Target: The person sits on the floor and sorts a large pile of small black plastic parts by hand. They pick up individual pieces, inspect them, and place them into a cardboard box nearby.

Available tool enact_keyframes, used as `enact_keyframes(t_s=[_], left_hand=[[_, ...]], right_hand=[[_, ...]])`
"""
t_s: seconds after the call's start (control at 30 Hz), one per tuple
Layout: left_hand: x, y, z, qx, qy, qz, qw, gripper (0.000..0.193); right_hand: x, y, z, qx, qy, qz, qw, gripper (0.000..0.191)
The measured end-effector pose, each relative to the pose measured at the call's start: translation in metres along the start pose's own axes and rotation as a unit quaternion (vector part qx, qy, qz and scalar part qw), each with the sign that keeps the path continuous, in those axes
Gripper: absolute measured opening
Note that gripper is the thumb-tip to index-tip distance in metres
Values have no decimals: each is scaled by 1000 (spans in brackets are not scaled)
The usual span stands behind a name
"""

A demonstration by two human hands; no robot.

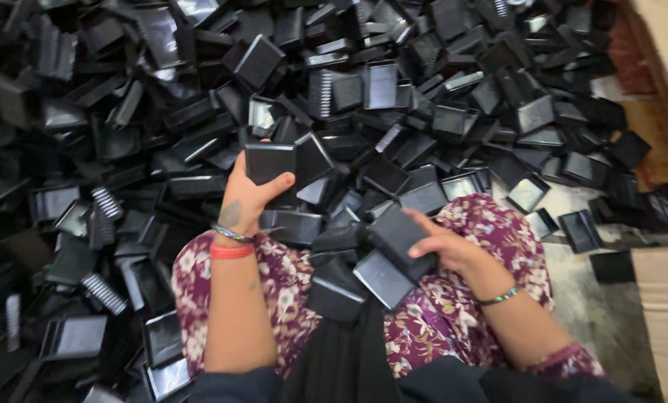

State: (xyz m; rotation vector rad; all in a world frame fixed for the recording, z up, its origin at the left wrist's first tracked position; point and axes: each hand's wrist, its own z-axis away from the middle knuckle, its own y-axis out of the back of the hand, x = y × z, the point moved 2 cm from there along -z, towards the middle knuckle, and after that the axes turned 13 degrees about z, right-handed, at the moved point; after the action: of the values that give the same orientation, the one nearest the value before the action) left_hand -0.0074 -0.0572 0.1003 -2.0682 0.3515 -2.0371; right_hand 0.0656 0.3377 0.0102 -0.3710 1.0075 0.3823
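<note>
My left hand [246, 195] reaches forward over my knee and grips a black square plastic cap [269, 163] between thumb and fingers, at the near edge of the pile. My right hand [440, 245] rests over my lap and holds a short stack of the same black square caps [393, 254], tilted toward the left. Both wrists wear bangles. More black caps lie on my lap between the two hands.
A large heap of black square plastic caps [378, 89] covers the floor ahead and to the left. My knees in floral cloth [498, 231] sit under the hands. Bare floor [595, 298] and a brown cardboard edge [666, 283] lie at the right.
</note>
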Motion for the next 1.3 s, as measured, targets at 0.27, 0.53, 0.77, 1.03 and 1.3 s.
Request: enact_keyframes(t_s=[0.27, 0.53, 0.77, 1.03, 1.3], left_hand=[[-75, 45, 1, -102, 175, -398, 895, 103], [-73, 23, 1, -181, 269, -564, 760, 105], [-42, -1, -5, -246, 322, -471, 783, 95], [-84, -114, -46, -194, 251, -486, 814, 82], [-73, -116, -20, -56, 24, -289, 955, 70]], right_hand=[[-10, 31, 3, -49, 138, -310, 939, 76], [-34, 29, 52, -27, 248, -434, 866, 73], [-19, 39, 135, 16, 285, -471, 835, 79], [6, 120, 307, 323, 379, -437, 749, 63], [-5, 203, 459, 615, 424, -398, 532, 70]])
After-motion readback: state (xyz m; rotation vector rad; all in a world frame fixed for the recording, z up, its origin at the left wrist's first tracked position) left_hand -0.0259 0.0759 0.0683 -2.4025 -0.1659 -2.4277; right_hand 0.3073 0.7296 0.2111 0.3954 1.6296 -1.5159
